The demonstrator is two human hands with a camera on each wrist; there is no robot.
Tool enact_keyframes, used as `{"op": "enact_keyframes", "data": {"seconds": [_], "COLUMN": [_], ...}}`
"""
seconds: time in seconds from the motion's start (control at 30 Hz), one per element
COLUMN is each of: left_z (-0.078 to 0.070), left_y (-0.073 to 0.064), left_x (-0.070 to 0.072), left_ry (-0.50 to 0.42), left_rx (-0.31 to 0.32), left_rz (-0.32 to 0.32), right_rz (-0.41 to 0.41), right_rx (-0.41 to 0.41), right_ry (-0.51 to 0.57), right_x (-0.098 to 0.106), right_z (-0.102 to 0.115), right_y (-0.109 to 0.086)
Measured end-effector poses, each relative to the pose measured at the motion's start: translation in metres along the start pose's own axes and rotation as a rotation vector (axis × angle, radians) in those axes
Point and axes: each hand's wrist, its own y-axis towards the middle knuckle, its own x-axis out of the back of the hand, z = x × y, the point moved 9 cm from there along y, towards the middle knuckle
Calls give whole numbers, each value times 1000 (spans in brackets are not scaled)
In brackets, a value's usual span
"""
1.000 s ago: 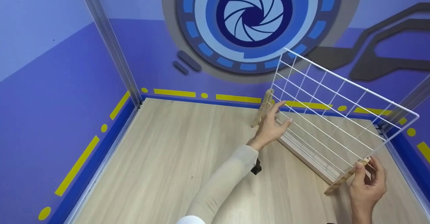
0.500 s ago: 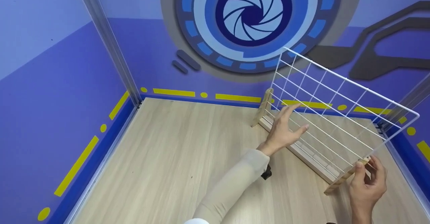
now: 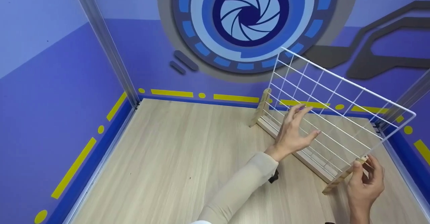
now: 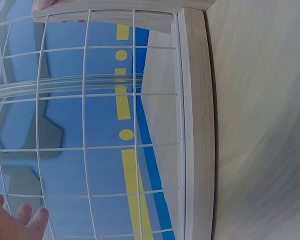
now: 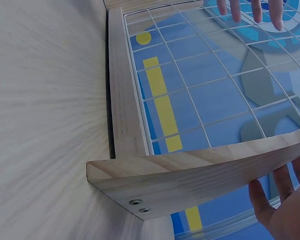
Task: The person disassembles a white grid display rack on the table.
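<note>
A white wire grid panel [image 3: 329, 99] leans back in a wooden stand, with a side piece at each end and a rail [image 3: 312, 163] along the bottom. My right hand [image 3: 366, 187] grips the top of the near wooden side piece [image 5: 200, 175], thumb on one face and fingers behind the other. In front of the grid my left hand [image 3: 294, 135] is raised with fingers spread, holding nothing. The left wrist view shows its fingertips [image 4: 39, 217] overlapping the wires. The far side piece [image 3: 261, 108] stands beyond my left hand. Two screw heads [image 5: 140, 205] show on the near side piece.
The stand sits on a light wood tabletop [image 3: 174, 150]. Blue printed panels [image 3: 134, 49] wall it in at the back and sides, with metal corner posts [image 3: 104, 42]. A small black object [image 3: 274, 177] shows beneath my left wrist.
My left hand has moved to the right and a little nearer along the grid, fingers still spread. My right hand keeps its grip on the near side piece; the stand stays in place.
</note>
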Motion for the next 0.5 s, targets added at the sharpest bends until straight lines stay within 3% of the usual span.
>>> {"op": "enact_keyframes", "data": {"seconds": [0.27,0.5], "left_z": [-2,-5], "left_y": [2,-2], "left_x": [-6,-19], "left_ry": [-5,9], "left_rx": [13,5], "left_rz": [-16,-59], "right_rz": [-2,-4], "right_rx": [5,-24], "right_ry": [12,2], "right_x": [-1,-1], "right_z": [-2,-1], "right_y": [-1,-2]}}
